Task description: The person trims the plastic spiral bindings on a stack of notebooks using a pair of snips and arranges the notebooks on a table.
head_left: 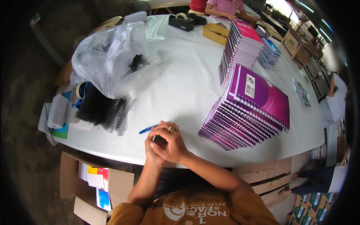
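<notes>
My left hand (151, 152) and my right hand (173, 143) are clasped together over the table's near edge. The right hand, with a ring on one finger, lies over the left. Between the palms shows a small dark patch that I cannot make out. A blue pen (147, 129) lies on the white tabletop just beyond my fingers. To the right stands a tall, leaning stack of purple spiral notebooks (262, 93). Left of my hands lies a pile of black spiral binding coils (101, 110), beside a large clear plastic bag (108, 56).
Behind the purple stack rise pink-covered notebooks (247, 33) and blue ones (270, 52). A tape dispenser (181, 23) and yellow tray (215, 33) stand at the far side, near a person in pink (225, 6). An open cardboard box (122, 183) sits below left.
</notes>
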Demonstrator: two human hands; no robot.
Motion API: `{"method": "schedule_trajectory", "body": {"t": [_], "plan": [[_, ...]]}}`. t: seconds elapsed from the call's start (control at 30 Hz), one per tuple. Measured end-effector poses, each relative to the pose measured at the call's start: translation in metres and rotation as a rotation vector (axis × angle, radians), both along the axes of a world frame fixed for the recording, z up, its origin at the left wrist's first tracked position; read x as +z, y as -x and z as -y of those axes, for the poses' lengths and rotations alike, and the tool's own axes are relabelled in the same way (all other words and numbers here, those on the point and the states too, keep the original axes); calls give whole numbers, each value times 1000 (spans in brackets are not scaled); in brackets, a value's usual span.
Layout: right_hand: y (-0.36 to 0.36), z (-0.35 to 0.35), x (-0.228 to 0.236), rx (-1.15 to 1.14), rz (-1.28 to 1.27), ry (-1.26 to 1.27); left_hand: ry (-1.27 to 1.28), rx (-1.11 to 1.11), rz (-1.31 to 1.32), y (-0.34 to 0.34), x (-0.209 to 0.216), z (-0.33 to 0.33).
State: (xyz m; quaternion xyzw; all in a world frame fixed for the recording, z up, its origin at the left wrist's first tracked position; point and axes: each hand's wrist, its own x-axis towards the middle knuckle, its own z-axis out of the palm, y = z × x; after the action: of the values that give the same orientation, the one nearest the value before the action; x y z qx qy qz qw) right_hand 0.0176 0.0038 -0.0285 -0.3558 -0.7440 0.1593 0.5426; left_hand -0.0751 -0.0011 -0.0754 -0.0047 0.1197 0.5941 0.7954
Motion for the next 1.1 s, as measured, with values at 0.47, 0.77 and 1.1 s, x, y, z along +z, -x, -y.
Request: {"method": "schedule_trajectory", "body": {"t": [0.47,0.77,1.1], "plan": [[13,56,70,700,-189,-131,120,321,-236,59,99,-228],[24,114,70,1432,-343,86,-1178,-66,-2356,37,-20,-179],[16,131,63,1551,-337,172,-1174,94,-2274,56,0,-132]]}}
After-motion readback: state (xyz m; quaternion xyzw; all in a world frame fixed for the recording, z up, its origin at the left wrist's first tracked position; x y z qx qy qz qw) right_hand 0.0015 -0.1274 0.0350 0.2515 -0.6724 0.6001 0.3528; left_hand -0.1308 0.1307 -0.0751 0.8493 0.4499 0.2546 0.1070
